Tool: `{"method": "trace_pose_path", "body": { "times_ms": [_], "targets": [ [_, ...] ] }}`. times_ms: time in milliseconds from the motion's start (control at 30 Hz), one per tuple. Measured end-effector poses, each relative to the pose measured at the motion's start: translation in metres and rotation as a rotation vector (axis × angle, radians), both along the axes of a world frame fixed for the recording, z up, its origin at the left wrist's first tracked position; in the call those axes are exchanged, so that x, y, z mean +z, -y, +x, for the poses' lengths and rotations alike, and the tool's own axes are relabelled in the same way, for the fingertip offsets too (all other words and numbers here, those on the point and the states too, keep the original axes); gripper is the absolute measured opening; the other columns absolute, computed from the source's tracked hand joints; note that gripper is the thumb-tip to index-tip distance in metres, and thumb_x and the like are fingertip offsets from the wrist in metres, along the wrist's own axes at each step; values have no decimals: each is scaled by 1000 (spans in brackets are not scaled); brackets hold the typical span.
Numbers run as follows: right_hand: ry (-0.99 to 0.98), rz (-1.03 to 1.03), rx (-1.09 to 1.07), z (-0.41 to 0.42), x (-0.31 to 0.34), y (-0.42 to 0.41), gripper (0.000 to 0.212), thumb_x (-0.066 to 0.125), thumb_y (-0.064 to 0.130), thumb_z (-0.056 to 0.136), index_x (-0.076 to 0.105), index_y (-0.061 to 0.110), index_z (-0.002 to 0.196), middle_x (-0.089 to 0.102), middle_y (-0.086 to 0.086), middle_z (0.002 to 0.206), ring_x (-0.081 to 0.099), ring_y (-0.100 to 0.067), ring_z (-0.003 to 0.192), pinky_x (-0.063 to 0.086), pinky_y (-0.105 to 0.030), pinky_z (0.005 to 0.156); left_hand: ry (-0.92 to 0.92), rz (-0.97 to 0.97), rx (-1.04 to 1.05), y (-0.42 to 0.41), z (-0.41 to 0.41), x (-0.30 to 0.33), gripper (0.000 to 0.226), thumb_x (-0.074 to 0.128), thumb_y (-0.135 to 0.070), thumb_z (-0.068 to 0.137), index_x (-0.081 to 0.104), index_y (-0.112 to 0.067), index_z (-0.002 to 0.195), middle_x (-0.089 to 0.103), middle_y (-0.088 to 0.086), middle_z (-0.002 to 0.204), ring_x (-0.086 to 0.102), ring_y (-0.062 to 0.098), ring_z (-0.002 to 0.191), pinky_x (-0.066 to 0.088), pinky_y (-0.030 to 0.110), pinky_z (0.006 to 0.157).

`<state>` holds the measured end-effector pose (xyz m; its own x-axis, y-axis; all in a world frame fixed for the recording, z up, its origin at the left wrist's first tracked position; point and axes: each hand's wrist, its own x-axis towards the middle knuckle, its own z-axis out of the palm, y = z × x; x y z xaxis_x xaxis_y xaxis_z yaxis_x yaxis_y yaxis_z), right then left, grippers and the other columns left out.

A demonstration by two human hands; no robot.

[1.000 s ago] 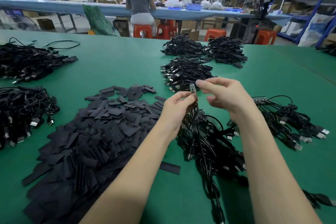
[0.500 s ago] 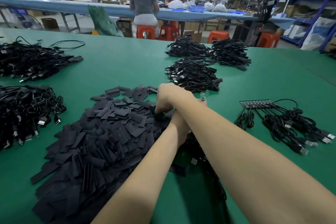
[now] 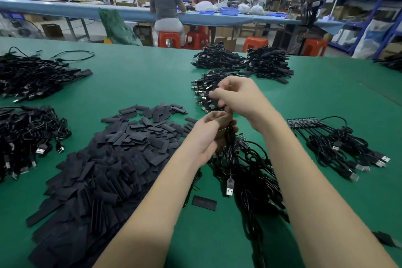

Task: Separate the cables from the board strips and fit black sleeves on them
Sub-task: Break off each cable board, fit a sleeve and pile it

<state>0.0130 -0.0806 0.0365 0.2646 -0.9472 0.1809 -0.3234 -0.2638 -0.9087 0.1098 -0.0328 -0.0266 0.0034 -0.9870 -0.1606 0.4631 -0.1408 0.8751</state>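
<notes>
A bundle of black cables [image 3: 237, 159] hangs from the left hand [image 3: 208, 137] down onto the green tabletop [image 3: 139, 85], one USB plug [image 3: 230, 187] dangling clear of the tangle; the left grip is closed around the cables' upper ends, though the fingers hide exactly how many it holds; just above, the right hand [image 3: 237, 98] is blurred, its fingers curled narrow over something dark, and whether that is a sleeve or a cable end cannot be told; a small board piece [image 3: 241, 138] peeks out beside the left wrist, mostly covered; left of the arms lies a broad heap of flat black sleeves [image 3: 104, 159], with one loose sleeve [image 3: 204, 202] lying apart near the bundle; to the right a board strip [image 3: 303, 120] with cables attached rests on the tabletop; further cable piles [image 3: 243, 61] lie behind the hands, partly hidden by them.
</notes>
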Motion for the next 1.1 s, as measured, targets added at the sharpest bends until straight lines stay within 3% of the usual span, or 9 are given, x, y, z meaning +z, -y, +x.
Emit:
{"method": "trace_pose_path", "body": {
  "times_ms": [67, 133, 233, 367, 500, 667, 800, 933, 1100],
  "targets": [
    [324, 78, 29, -25, -9, -8, 26, 74, 6, 85, 57, 20, 71, 71, -2, 71, 58, -9, 58, 44, -20, 52, 29, -20, -47, -2, 5, 2, 3, 61, -7, 98, 62, -10, 98, 73, 4, 74, 67, 13, 63, 54, 22, 61],
    [571, 164, 59, -46, -19, -17, 20, 80, 9, 83, 61, 17, 82, 77, -9, 89, 62, -10, 65, 47, -17, 55, 80, -43, -79, -4, 9, 6, 5, 62, -7, 97, 66, -7, 100, 74, 3, 74, 67, 10, 62, 56, 20, 62],
    [753, 231, 29, -63, -31, -26, 40, 82, 23, 70, 68, 13, 106, 77, -6, 98, 67, -9, 77, 52, -16, 64, 149, -34, -140, -4, 16, 10, 8, 64, -10, 95, 70, -8, 100, 76, 2, 78, 66, 7, 62, 56, 18, 63],
    [761, 207, 1, -66, -35, -30, 35, 82, 24, 68, 74, 13, 100, 77, -5, 96, 69, -10, 82, 55, -17, 70, 167, -31, -197, -5, 19, 14, 10, 69, -14, 90, 72, -9, 98, 75, 0, 80, 64, 6, 62, 54, 17, 61],
    [795, 168, -3, -63, -35, -31, 33, 83, 22, 64, 75, 10, 94, 77, -8, 93, 71, -11, 81, 56, -18, 74, 140, -31, -241, -7, 18, 16, 29, 76, -21, 74, 72, -7, 100, 74, 1, 80, 62, 6, 62, 52, 16, 58],
    [809, 141, -12, -59, -34, -31, 27, 81, 16, 67, 75, 8, 92, 78, -9, 88, 72, -11, 79, 57, -19, 75, 114, -46, -276, -8, 16, 16, 33, 75, -22, 75, 70, -5, 104, 73, 0, 80, 61, 4, 61, 51, 16, 55],
    [763, 129, 3, -61, -34, -31, 23, 82, 16, 68, 76, 8, 89, 77, -10, 86, 71, -13, 78, 57, -20, 75, 96, -62, -286, -9, 19, 14, 28, 74, -21, 75, 72, -7, 99, 72, 0, 80, 60, 5, 60, 52, 17, 57],
    [707, 197, 137, -73, -31, -32, 20, 80, 16, 72, 77, 11, 91, 78, -11, 93, 72, -12, 82, 57, -19, 75, 108, -106, -342, -10, 24, 16, 12, 75, -19, 77, 81, -12, 85, 71, 1, 79, 60, 5, 60, 52, 16, 59],
    [649, 238, 286, -83, -28, -35, 14, 78, 14, 75, 81, 19, 88, 79, -7, 96, 73, -9, 79, 58, -19, 74, 169, -176, -434, -14, 29, 19, 10, 70, -17, 82, 80, -15, 84, 69, 1, 77, 56, 4, 59, 50, 14, 61]
  ]
}}
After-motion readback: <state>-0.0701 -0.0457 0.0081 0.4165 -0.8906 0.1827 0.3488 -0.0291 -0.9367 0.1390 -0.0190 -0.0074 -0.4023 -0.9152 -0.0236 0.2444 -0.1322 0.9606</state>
